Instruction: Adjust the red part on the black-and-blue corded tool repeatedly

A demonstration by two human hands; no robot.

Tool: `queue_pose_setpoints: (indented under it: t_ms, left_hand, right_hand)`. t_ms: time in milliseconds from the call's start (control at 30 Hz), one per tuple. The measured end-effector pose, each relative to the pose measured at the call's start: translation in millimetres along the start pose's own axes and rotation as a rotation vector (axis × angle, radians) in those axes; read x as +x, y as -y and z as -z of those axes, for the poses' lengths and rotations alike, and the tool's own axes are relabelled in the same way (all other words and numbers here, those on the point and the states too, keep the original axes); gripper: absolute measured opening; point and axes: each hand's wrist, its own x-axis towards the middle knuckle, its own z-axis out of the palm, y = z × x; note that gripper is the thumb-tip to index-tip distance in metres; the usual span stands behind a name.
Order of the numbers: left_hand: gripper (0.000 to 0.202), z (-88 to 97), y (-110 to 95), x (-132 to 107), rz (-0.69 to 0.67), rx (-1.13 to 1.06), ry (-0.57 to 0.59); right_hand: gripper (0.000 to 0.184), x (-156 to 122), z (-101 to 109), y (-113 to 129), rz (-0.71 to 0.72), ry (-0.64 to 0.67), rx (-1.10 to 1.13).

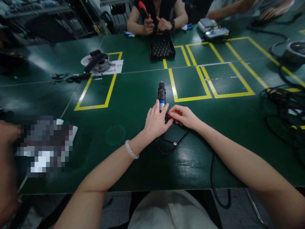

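A slim electric screwdriver, black with a blue band and a silver section, lies on the green table, its thin bit aimed away from me. My left hand is laid over its rear part, with fingers and thumb around it. Close beside, my right hand pinches at the rear end, where a bit of red and black shows between the fingertips; what exactly it holds is hidden. A black cable with a small ring terminal loops below my hands.
Yellow tape outlines mark the table. Across it, a person holds a red-handled tool above a black tray. A round device sits far left, coiled black cables right. Another person's arm enters at left.
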Motion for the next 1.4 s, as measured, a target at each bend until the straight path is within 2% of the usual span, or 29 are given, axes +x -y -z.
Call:
queue_pose_setpoints:
  t_ms: [167, 433, 767, 1133, 1300, 1400]
  left_hand:
    - [0.077, -2.3, 5.3, -0.1, -0.013, -0.050, -0.010]
    - [0.082, -1.5, 4.2, -0.4, -0.007, -0.083, -0.004]
    - [0.077, -2.5, 5.9, -1.0, 0.004, -0.084, 0.001]
    - [0.075, -0.6, 7.2, -0.9, 0.010, -0.097, 0.018]
    - [0.075, 0.8, 7.3, -0.8, 0.014, -0.088, 0.031]
    - [0.077, 0.3, 7.8, -0.5, 0.011, -0.089, 0.033]
  right_hand:
    - [0.031, 2.6, 2.0, 2.8, -0.118, -0.014, 0.118]
    - [0.036, 4.0, 2.1, 3.4, -0.164, -0.019, 0.204]
    - [0.032, 3.3, 1.6, 0.4, -0.122, -0.008, 0.241]
    - [0.027, 2.3, 6.3, 1.2, -0.050, 0.080, 0.243]
    - [0.022, 2.1, 3.7, -1.3, -0.015, 0.085, 0.220]
    - [0.026, 2.2, 1.2, -1.6, -0.013, 0.064, 0.224]
